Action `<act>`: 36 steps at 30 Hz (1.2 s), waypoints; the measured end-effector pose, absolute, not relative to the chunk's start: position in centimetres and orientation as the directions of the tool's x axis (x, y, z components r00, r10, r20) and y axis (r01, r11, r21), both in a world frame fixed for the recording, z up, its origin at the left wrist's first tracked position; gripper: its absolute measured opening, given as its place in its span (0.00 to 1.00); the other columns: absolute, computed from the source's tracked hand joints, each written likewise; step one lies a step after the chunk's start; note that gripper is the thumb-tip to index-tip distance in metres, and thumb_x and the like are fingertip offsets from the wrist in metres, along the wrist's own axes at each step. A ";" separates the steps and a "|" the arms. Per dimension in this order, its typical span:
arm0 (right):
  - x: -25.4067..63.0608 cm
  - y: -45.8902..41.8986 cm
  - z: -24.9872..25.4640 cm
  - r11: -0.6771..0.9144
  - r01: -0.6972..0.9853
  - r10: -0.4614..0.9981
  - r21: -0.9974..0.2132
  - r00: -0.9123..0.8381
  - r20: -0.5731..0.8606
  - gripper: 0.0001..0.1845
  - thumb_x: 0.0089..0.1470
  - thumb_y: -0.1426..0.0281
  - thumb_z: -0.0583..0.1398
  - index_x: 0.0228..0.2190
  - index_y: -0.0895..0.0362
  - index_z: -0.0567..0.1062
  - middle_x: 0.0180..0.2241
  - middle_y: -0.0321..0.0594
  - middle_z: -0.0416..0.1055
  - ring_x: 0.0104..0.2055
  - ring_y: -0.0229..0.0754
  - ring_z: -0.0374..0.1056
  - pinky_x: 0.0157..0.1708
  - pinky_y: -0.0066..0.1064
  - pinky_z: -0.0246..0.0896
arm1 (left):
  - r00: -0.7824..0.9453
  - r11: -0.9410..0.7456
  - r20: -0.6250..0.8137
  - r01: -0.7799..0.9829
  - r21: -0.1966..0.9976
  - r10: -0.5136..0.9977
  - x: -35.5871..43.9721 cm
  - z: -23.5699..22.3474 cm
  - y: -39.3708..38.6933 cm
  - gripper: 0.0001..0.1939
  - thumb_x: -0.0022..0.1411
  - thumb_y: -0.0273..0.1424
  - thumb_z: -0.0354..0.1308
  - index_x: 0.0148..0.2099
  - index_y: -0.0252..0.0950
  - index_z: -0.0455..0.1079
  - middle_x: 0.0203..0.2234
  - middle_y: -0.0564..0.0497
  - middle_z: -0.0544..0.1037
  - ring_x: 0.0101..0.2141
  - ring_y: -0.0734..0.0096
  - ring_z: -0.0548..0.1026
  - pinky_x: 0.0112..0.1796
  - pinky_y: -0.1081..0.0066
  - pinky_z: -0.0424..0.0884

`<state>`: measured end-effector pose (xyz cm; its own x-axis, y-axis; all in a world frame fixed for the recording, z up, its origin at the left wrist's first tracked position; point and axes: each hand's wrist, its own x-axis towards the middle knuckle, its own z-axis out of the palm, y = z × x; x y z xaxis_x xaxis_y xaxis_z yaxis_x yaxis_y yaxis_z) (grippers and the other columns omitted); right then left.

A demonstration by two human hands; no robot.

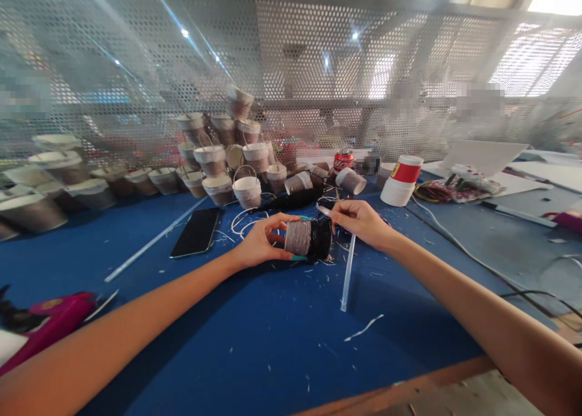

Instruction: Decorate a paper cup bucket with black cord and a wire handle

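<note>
The wrapped cup (297, 238) lies sideways within the curled fingers of the left hand (258, 241), its black band (321, 239) seemingly being worked by the right hand (364, 223), fingers narrowed, contents unclear; the next move calls for steady support.

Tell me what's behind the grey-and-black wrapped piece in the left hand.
Beyond the wrapped piece in the left hand lie a long black bundle, white cord loops and tipped-over cups. Whatever the piece and fingers cover directly cannot be seen.
</note>
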<state>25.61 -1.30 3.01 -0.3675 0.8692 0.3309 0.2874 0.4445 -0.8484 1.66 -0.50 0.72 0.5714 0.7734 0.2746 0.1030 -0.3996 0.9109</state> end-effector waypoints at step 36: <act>25.7 -1.5 2.6 0.681 0.533 0.715 -0.502 -0.337 0.612 0.17 0.54 0.65 0.58 0.17 0.57 0.66 0.21 0.33 0.61 0.25 0.33 0.55 0.28 0.28 0.50 | 0.628 -0.484 0.384 -0.013 0.875 0.677 1.5 -0.3 0.0 0.29 0.38 0.22 0.69 0.46 0.40 0.68 0.45 0.47 0.70 0.46 0.60 0.70 0.39 0.63 0.73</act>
<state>25.65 -1.47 2.64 -0.3372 0.7150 0.6124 0.5329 0.6812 -0.5020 1.48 0.04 -0.34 0.6282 0.6768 0.3838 -0.0127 -0.4843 0.8748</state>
